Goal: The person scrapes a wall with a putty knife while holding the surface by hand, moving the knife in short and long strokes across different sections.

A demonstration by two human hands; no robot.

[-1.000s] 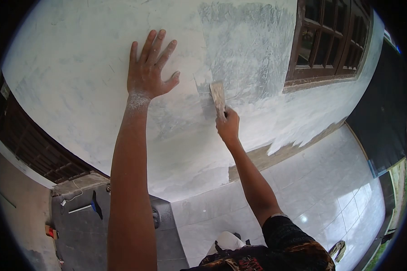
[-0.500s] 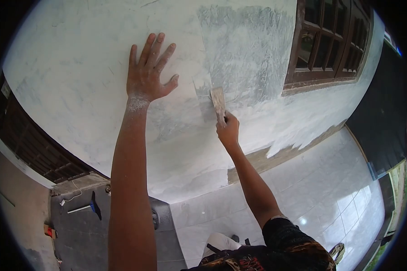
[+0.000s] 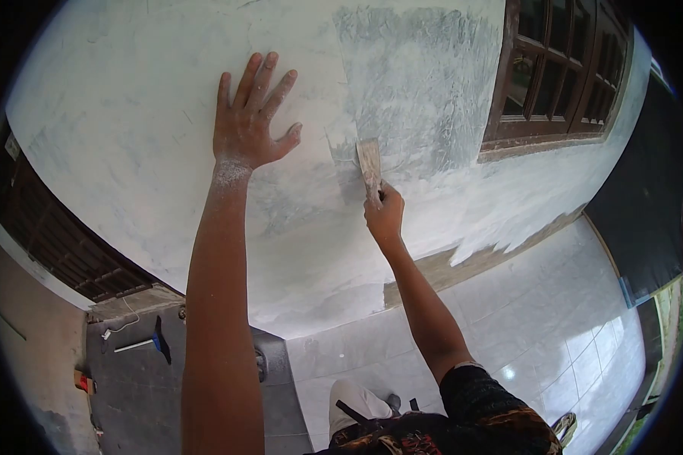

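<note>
My left hand (image 3: 249,121) lies flat on the white-coated wall (image 3: 152,114), fingers spread and holding nothing, with pale dust on its wrist. To its right and lower, my right hand (image 3: 385,216) is wrapped round the handle of a putty knife (image 3: 369,163). The knife's blade points up, smeared with whitish filler, right at the wall surface. Just above the blade is a large grey, streaky patch (image 3: 410,83) on the wall, its left edge a sharp line against the smoother white coat.
A brown wooden window (image 3: 558,68) is set in the wall at upper right. Bare grey-brown render (image 3: 425,269) runs along the wall's base. Pale tiles (image 3: 524,326) cover the floor on the right, dark tiles (image 3: 136,387) on the left, where a blue-headed brush (image 3: 158,341) lies.
The putty knife and my right hand have shifted very slightly upward. My left hand stays in place on the wall. A trousered leg shows more at the bottom.
</note>
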